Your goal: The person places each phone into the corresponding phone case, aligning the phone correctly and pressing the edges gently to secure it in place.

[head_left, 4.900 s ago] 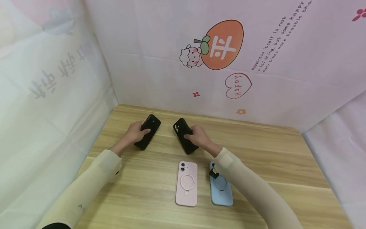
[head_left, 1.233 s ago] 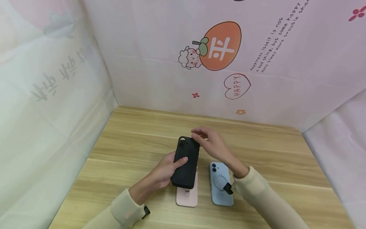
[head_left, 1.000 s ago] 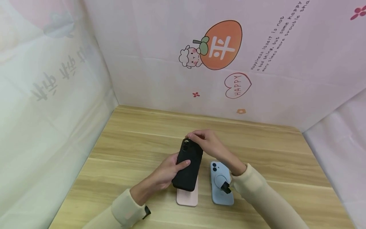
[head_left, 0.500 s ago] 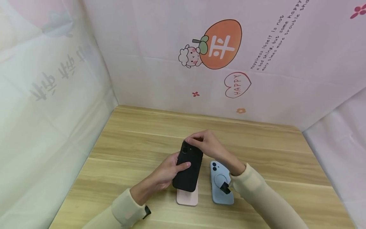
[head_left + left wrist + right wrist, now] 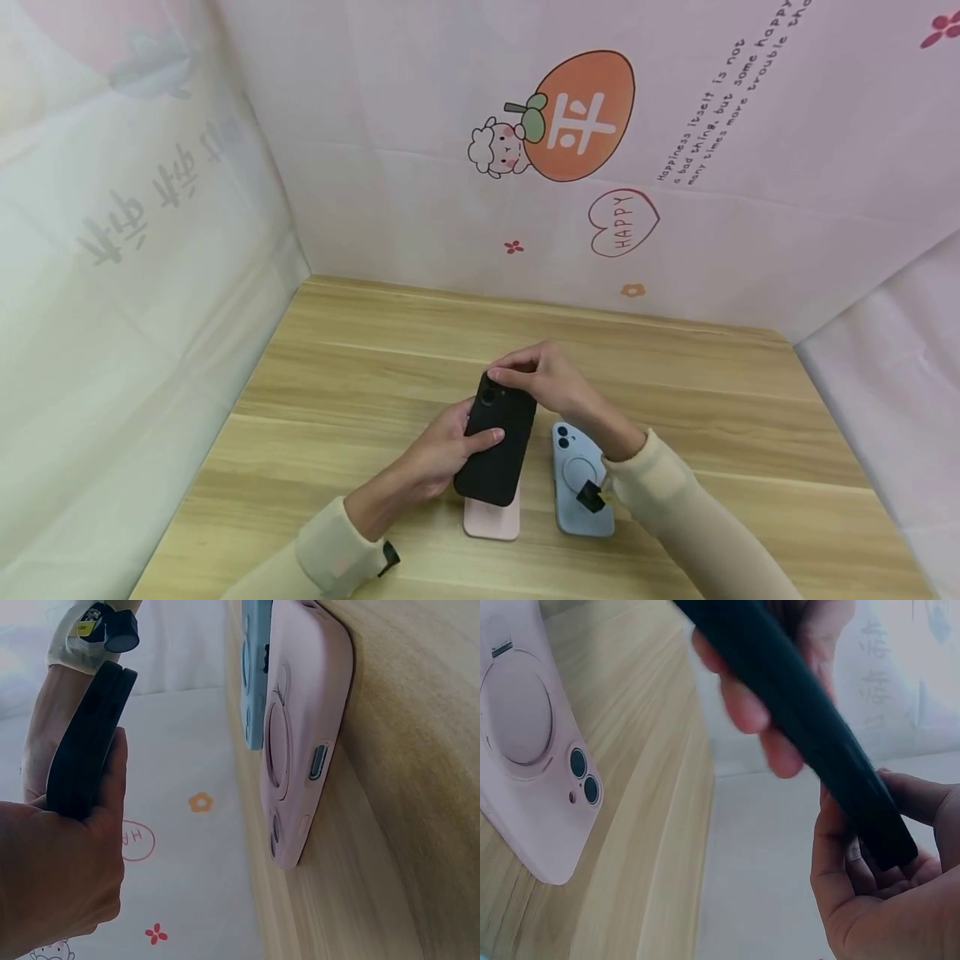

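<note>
While the head view looks down on a wooden table (image 5: 337, 375), the left hand (image 5: 442, 454) grips the middle of a black phone case (image 5: 497, 446) and holds it raised above the pink phone (image 5: 491, 521), with the right hand (image 5: 536, 379) pinching its top end by the camera cutout. The blue phone (image 5: 581, 487) lies flat just beside the pink one, partly behind the right sleeve. Judging by this, the step in hand looks like working the case's top corner; the next move probably calls for a firm pull or press by the right fingers while the left keeps the body steady.

From the left wrist, the case (image 5: 86, 742) shows edge-on, thin and matte black, clamped between thumb and palm (image 5: 52, 877), well clear of the pink phone (image 5: 300, 735) resting on the wood, the blue phone (image 5: 255, 667) beyond it.

From the right wrist, the case (image 5: 802, 712) runs diagonally as a dark slab; the right fingers (image 5: 855, 892) curl around its near end, and left fingertips (image 5: 742, 705) wrap its edge. Below, the pink phone (image 5: 532, 765) displays 2 lenses and a ring.
</note>
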A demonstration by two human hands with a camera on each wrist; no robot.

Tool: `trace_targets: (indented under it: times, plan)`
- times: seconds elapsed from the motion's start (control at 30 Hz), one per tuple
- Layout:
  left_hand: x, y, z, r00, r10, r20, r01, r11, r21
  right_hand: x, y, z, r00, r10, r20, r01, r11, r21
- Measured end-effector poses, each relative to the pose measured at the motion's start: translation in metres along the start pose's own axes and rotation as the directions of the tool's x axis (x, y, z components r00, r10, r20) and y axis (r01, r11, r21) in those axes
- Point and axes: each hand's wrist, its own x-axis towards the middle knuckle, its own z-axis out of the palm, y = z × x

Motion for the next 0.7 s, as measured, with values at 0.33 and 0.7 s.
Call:
trace_targets:
  times: [0.33, 0.7]
  plan:
    - [0.000, 0.003, -0.007, 0.996, 0.036, -0.079, -0.038, 0.999, -0.022, -0.004, 0.008, -0.008, 0.996, 0.088, -0.027, -0.084, 0.991, 0.105]
    - [-0.001, 0.003, -0.010, 0.996, 0.036, -0.082, -0.039, 0.999, -0.031, -0.006, 0.013, -0.007, 0.992, 0.113, -0.054, -0.102, 0.981, 0.166]
